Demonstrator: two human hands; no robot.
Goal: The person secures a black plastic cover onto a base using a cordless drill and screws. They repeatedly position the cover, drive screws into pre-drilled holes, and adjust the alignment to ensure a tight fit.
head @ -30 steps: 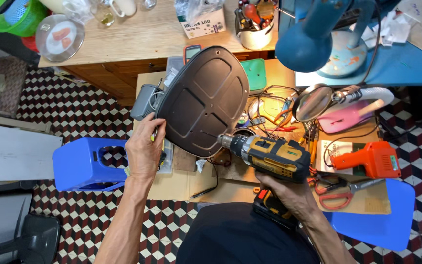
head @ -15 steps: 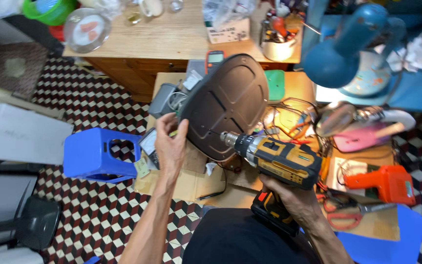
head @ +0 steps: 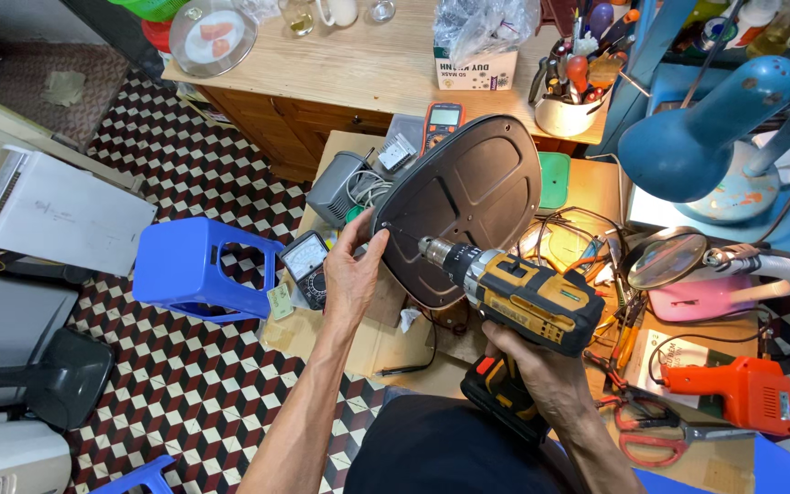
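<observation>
My left hand (head: 351,274) grips the lower left edge of a dark oval metal base plate (head: 468,197), held tilted up above the workbench. My right hand (head: 541,375) is wrapped around the handle of a yellow and black cordless drill (head: 523,297). The drill's bit touches the plate near its left edge, close to my left fingertips.
The low wooden workbench (head: 358,334) holds an analog meter (head: 307,263), a grey adapter box (head: 338,187), tangled wires, a magnifier (head: 665,259), an orange tool (head: 742,391) and red scissors (head: 656,437). A blue lamp (head: 697,142) hangs at right. A blue stool (head: 189,265) stands left.
The view has shifted, so everything sits further right and lower. My left hand slid along the plate's edge, and the drill bit came up against the plate's left side.
</observation>
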